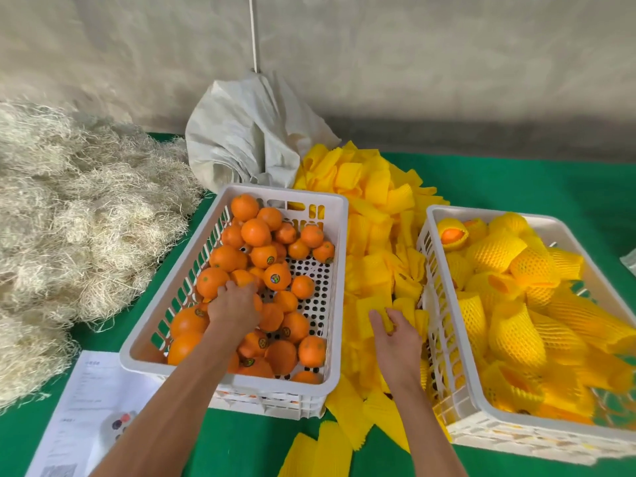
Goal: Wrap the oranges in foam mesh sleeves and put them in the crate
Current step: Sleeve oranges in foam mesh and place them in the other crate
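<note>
A white crate (339, 235) in the middle holds several bare oranges (255, 232). My left hand (234, 306) reaches into it and closes over one orange (242, 277) near the crate's left side. My right hand (395, 335) is down in the pile of yellow foam mesh sleeves (371, 208) between the two crates, fingers pinched on one sleeve (387, 320). A second white crate (444, 321) on the right is filled with several oranges wrapped in yellow sleeves (512, 332).
A heap of pale straw-like packing fibre (69, 208) covers the left of the green table (516, 180). A crumpled white sack (247, 132) lies behind the middle crate. A printed paper sheet (89, 401) lies at the front left. Loose sleeves (330, 449) lie by the front edge.
</note>
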`<state>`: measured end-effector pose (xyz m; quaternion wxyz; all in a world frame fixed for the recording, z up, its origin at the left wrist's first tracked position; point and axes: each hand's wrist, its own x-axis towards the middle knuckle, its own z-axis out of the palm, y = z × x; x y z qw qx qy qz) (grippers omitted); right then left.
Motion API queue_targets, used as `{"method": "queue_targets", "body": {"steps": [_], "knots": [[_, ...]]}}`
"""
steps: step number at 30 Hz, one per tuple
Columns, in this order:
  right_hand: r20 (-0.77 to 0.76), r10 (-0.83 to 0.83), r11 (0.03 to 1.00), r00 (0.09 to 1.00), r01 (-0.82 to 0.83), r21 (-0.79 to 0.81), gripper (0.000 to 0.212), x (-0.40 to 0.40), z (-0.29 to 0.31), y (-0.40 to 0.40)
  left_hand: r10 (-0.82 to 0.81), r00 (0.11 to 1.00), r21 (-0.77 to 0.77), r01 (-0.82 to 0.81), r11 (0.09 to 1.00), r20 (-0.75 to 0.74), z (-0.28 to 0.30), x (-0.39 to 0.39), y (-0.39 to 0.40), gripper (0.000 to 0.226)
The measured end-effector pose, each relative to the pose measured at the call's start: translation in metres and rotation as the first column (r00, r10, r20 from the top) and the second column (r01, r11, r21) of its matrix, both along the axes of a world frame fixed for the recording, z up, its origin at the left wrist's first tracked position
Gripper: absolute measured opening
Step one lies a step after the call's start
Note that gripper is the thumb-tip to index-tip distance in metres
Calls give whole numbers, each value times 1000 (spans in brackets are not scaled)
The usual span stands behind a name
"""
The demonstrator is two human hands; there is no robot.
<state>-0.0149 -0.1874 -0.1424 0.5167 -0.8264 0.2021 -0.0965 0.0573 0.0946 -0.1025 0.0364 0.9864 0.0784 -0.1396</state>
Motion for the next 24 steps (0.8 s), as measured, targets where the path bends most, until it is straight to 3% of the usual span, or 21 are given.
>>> {"method": "queue_targets", "body": {"steps": [3,4,6,8,10,12,14,16,19,24], "knots": [[64,-17,995,998,11,102,57,1,24,3,56,956,-313,38,949,288,18,-7,-13,69],[83,-21,994,996,12,113,58,0,34,4,60,936,-462,114,880,346,26,-9,-21,68],[122,-23,993,992,8,117,58,-2,53,5,50,912,-700,278,658,408,43,-18,-44,64],[198,-18,994,980,-4,109,50,-4,71,8,17,908,-837,377,397,418,56,-29,-75,59],[296,-9,991,955,-32,133,35,-8,83,11,-2,926,-913,373,168,378,59,-40,-109,52],[381,-35,979,924,-45,200,30,-12,89,12,33,947,-947,317,56,319,59,-48,-140,45],[372,-99,959,923,-12,283,33,-15,89,8,79,975,-976,214,-48,210,57,-53,-160,38],[309,-79,957,948,-15,290,27,-20,86,3,91,985,-982,158,-104,148,52,-56,-170,35],[253,31,964,967,-95,247,38,-26,81,-6,109,980,-984,171,-58,164,41,-56,-172,37],[248,66,979,967,-110,170,21,-29,78,-17,159,974,-983,174,-51,164,37,-53,-172,39]]}}
